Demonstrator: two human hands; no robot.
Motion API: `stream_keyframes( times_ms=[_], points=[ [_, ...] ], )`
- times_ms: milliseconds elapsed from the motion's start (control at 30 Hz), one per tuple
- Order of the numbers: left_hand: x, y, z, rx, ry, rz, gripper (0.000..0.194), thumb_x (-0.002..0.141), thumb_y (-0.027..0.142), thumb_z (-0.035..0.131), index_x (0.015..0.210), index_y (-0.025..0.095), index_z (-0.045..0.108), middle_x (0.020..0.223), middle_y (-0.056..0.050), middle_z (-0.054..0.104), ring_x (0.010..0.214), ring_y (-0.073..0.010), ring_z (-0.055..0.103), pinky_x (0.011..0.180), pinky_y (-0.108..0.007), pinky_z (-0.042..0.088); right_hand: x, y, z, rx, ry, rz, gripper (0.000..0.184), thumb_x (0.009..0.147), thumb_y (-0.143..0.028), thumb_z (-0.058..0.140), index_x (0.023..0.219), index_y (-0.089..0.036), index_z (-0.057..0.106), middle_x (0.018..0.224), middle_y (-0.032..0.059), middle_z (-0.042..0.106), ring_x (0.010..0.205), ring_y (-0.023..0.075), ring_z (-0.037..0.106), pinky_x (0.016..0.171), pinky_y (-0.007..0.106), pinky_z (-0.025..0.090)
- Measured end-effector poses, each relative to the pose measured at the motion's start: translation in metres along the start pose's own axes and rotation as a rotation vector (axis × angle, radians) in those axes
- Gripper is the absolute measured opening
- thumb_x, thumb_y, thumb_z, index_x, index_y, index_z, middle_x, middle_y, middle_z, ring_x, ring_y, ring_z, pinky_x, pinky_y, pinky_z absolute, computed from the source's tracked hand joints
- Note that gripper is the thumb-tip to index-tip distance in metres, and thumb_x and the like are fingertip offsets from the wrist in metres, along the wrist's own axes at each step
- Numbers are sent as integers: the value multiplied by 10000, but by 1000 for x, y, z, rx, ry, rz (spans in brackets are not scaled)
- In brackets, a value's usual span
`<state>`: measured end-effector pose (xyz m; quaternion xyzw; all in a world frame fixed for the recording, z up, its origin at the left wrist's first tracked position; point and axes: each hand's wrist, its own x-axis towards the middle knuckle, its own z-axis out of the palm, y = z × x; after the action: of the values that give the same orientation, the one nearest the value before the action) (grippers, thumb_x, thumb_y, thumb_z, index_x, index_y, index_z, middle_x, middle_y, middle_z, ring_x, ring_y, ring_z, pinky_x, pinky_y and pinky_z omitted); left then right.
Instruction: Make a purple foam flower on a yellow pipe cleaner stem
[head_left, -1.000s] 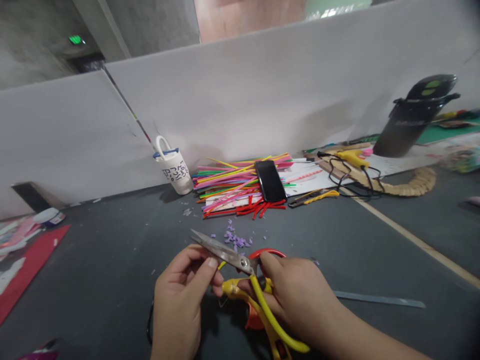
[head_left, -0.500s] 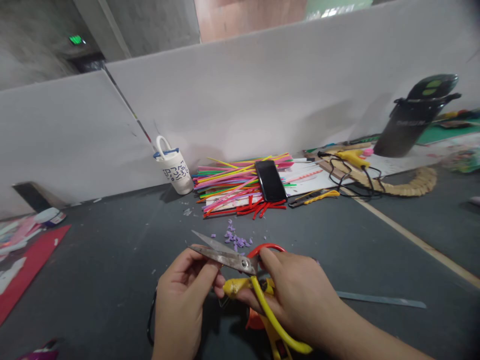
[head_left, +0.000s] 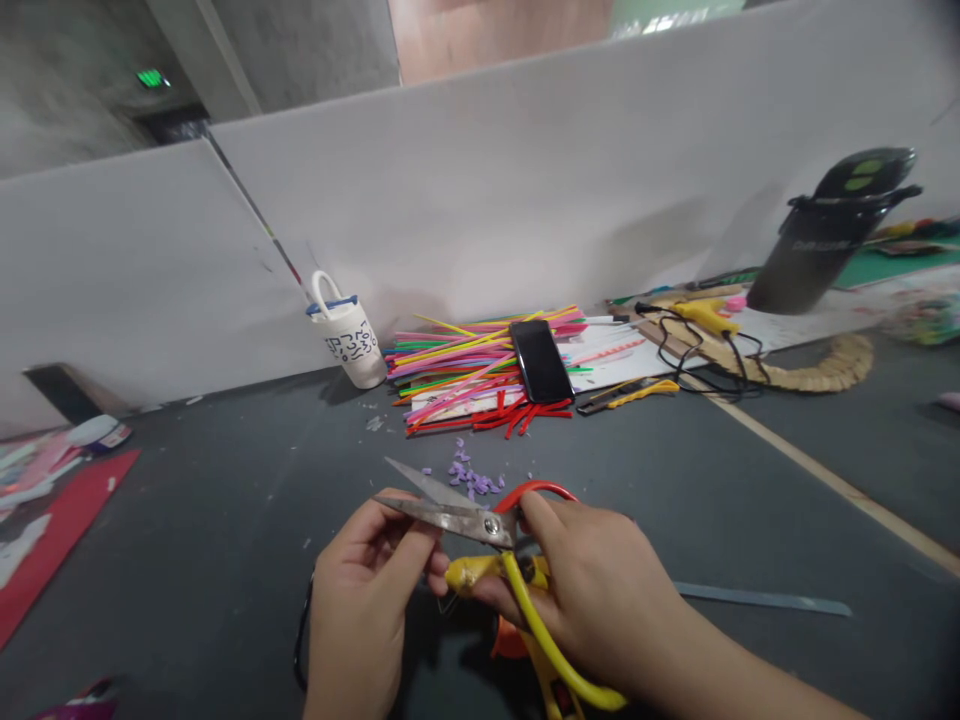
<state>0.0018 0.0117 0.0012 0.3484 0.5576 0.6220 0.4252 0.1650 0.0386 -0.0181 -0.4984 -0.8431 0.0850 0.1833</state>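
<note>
My right hand (head_left: 600, 570) is closed around a pair of scissors (head_left: 457, 515) with one red and one yellow handle. Its blades stand apart and point left over my left hand (head_left: 382, 580). Thumb and fingers of that left hand are pinched together under the lower blade; whatever they hold is hidden. Beneath both hands, partly covered, is a yellow glue gun (head_left: 472, 574) with some orange on it. Small purple snippets (head_left: 476, 475) lie scattered on the dark table (head_left: 225, 560) just beyond the blades.
Colourful pipe cleaners (head_left: 457, 365) lie under a black phone (head_left: 541, 362), beside a white cup (head_left: 349, 345) and a utility knife (head_left: 626, 395). Another yellow glue gun (head_left: 705, 317) with a black cord lies right, near a dark tumbler (head_left: 825, 240). A red sheet (head_left: 67, 520) is at left.
The scissor blades spread very slightly wider. Both hands stay almost in place, and nothing else has visibly moved.
</note>
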Motion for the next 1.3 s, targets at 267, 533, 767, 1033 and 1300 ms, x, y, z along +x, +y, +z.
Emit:
stream_keyframes(
  times_ms=[267, 533, 767, 1033, 1300],
  points=[
    [-2, 4, 6, -6, 42, -23, 80, 620, 201, 740, 639, 163, 673, 516, 39, 618, 426, -79, 539, 386, -144, 441, -1, -1, -2, -21, -5, -18, 451, 794, -629, 506, 798, -181, 555, 630, 41, 671, 547, 264, 662, 450, 299, 310],
    [-4, 4, 5, 4, 19, -21, 57, 626, 183, 725, 652, 164, 678, 534, 33, 628, 425, -78, 536, 386, -151, 439, 1, -1, -3, -27, -34, -24, 494, 773, -662, 520, 786, -170, 564, 609, 49, 666, 536, 266, 658, 444, 297, 288],
    [-3, 3, 3, 5, 6, -33, 71, 627, 187, 722, 668, 158, 671, 525, 28, 627, 420, -84, 539, 392, -162, 440, -2, 0, -2, 5, -17, -6, 458, 789, -642, 510, 836, -188, 552, 650, 39, 664, 584, 261, 659, 477, 299, 326],
    [-2, 0, 2, -5, -17, -16, 62, 637, 172, 721, 676, 162, 673, 531, 32, 629, 424, -87, 549, 393, -161, 445, -1, -1, -2, 2, 4, -13, 471, 787, -648, 505, 820, -181, 558, 637, 41, 660, 561, 257, 655, 468, 294, 332],
    [-2, 0, 0, 103, -31, 14, 63, 663, 214, 700, 667, 173, 653, 560, 29, 614, 429, -100, 545, 397, -185, 447, 1, 1, -6, 108, -35, 26, 322, 809, -488, 548, 711, -182, 563, 551, 39, 649, 463, 192, 594, 431, 251, 298]
  ],
)
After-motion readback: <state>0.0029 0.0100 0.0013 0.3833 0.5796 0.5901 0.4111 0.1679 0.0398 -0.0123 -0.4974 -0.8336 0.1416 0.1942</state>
